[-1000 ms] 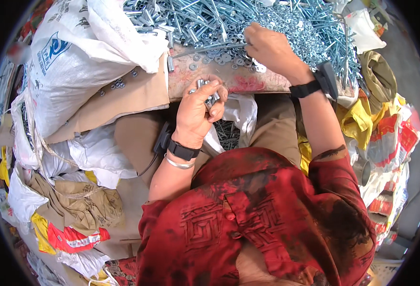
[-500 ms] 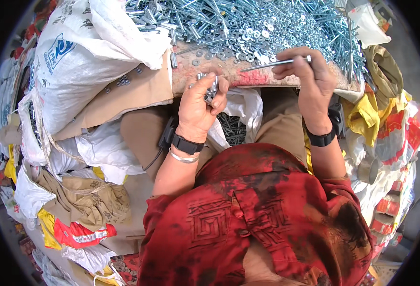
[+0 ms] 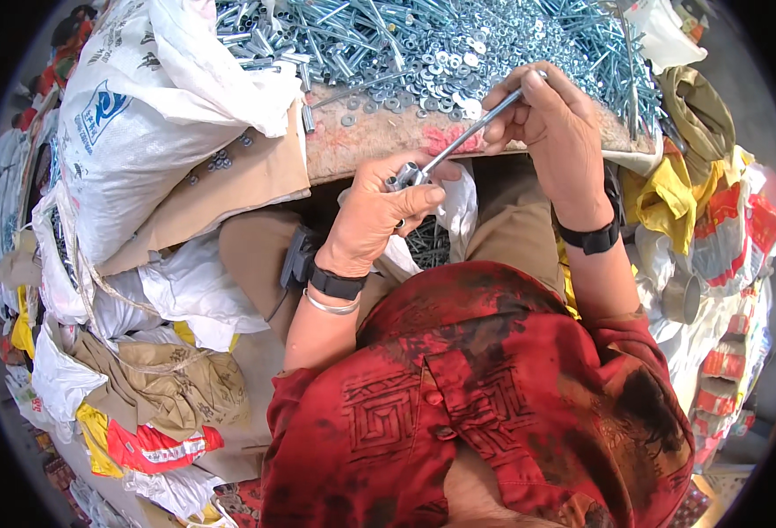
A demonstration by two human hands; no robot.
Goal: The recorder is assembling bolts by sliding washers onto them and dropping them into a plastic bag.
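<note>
Steel bolt (image 3: pixel 469 134), one, held between two hands: left hand (image 3: pixel 379 216), right hand (image 3: pixel 557 132).

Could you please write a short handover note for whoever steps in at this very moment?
Left hand: grips small metal fittings at the head end of a long bolt.
Right hand: pinches the bolt's far end.
Supplies: a heap of bolts and washers lies on the board ahead; a white bag with more metal pieces sits on the lap.
Done: one bolt picked and met with the fittings.
Left: whether they are fully seated cannot be told; the heap is large.
</note>
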